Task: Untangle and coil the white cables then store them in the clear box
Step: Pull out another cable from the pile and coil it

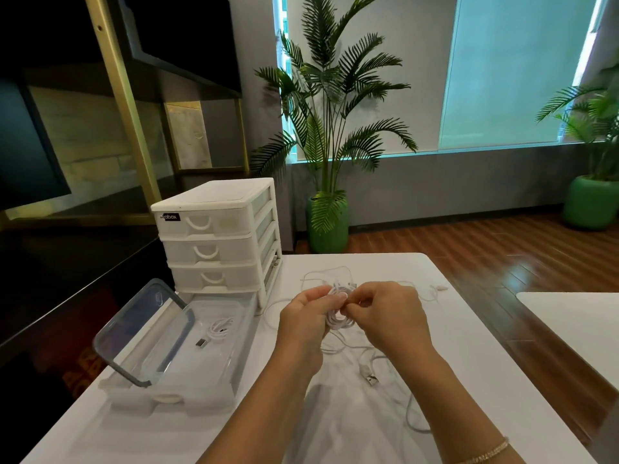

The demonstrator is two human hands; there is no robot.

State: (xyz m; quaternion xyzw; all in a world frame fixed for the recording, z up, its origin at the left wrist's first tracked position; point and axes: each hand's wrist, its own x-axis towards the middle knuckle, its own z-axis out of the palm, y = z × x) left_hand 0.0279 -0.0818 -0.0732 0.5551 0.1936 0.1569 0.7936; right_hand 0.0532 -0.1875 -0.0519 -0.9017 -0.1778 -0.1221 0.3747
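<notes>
I hold a small white coil [339,319] above the desk [469,363], between both hands. My left hand [303,314] grips the coil's left side, fingers curled round the loops. My right hand [385,316] pinches the coil at its upper right with thumb and fingers [351,304] pressed together. Below and behind the coil, loose cables [385,356] lie tangled on the desk, with a USB plug [369,378] showing near my right wrist. To my left the clear box [214,373] sits open in front of the drawer unit [217,242], touching its base. Its lid [144,333] leans tilted on the box's left edge. One coiled cable [217,331] already lies inside the box. A bracelet [492,450] is on my right wrist.
</notes>
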